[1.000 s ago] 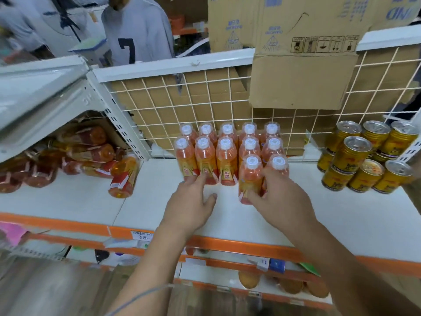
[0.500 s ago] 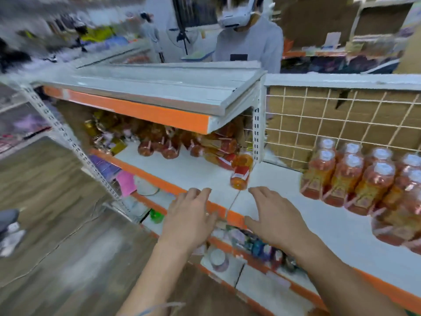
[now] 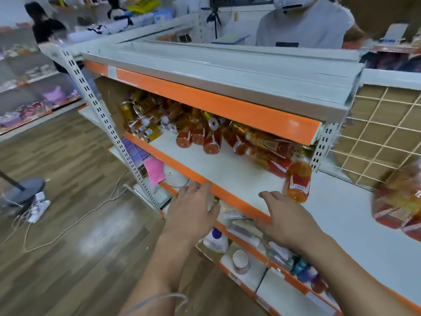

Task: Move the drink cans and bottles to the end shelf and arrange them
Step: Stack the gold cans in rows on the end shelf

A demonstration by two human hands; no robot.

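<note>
On the white metal shelf (image 3: 227, 165) with its orange front edge, red-labelled orange plastic drink bottles (image 3: 210, 139) and gold metal cans (image 3: 149, 132) lie jumbled at the back, print too blurred to read, while left hand (image 3: 193, 209) and right hand (image 3: 288, 221) hover at that edge, fingers loosely spread, empty

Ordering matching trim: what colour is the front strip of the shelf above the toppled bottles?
Orange; the front strip shows best in the head view.
</note>
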